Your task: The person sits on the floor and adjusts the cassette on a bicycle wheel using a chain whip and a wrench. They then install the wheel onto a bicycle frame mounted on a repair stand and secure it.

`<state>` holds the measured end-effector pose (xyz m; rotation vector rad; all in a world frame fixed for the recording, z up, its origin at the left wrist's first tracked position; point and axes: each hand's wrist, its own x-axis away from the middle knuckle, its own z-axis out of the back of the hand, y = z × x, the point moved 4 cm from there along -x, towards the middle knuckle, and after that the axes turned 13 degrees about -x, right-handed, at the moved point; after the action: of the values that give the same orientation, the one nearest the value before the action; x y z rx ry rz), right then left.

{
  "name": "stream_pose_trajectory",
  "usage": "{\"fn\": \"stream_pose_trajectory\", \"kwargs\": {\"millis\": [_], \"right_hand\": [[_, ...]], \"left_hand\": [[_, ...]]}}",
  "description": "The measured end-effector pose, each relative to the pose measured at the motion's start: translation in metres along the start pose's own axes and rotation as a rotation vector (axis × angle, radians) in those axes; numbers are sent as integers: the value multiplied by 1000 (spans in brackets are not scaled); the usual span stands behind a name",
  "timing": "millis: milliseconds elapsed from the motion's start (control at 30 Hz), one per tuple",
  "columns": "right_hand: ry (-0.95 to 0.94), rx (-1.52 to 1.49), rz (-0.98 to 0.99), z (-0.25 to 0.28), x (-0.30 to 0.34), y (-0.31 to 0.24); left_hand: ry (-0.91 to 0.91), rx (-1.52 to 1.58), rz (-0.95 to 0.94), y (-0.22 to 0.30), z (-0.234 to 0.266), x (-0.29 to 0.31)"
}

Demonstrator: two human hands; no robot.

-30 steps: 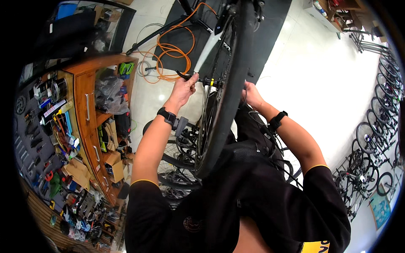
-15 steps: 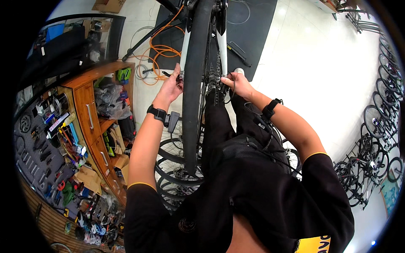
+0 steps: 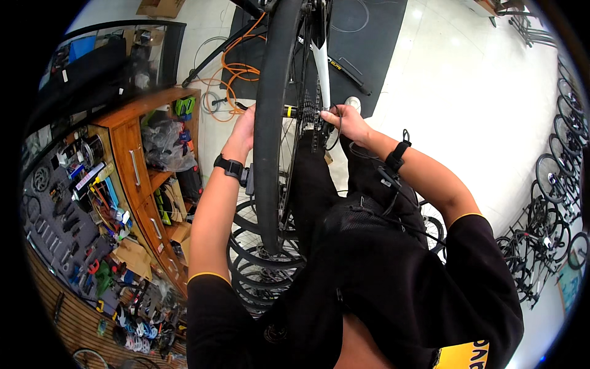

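A bicycle wheel with a black tyre (image 3: 273,92) hangs upright before me, tilted a little. Its hub (image 3: 289,111), banded in yellow, shows beside the cassette (image 3: 312,111) and chain. My left hand (image 3: 245,130) is at the wheel's left side, its fingertips hidden behind the tyre. A small dark lever (image 3: 241,106) sticks out by that hand. My right hand (image 3: 351,124) is closed, thumb and fingers pinching at the axle end beside the cassette. The rear derailleur (image 3: 327,130) hangs just below it. A white frame stay (image 3: 321,74) runs down to the right hand.
A wooden cabinet (image 3: 126,144) and a tool board (image 3: 58,227) stand at left. An orange hose (image 3: 236,72) and a black pump-like tool (image 3: 348,75) lie on the floor and dark mat (image 3: 381,37). Several bicycles (image 3: 562,141) line the right; more wheels (image 3: 246,270) stand below.
The wheel has shifted left and tilted, showing the hub's yellow band. My left hand has moved slightly left, and its fingertips are now behind the tyre. My right hand stays at the axle end.
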<state>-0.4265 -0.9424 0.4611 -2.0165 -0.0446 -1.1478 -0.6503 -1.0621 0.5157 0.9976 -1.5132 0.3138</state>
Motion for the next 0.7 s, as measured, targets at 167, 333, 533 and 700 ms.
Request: {"fn": "stream_pose_trajectory", "kwargs": {"millis": [167,333,533,700], "right_hand": [[-87,-23,19,-1,-1,9],[-75,-85,94,9,-10,22],[10,55,193,-2,-1,15],[61,113,280,-5,6,12]], "left_hand": [[13,6,31,-8,26,-18],[-38,74,103,-3,16,-18],[210,12,82,-25,73,-65],[138,35,109,-25,74,-64]]}}
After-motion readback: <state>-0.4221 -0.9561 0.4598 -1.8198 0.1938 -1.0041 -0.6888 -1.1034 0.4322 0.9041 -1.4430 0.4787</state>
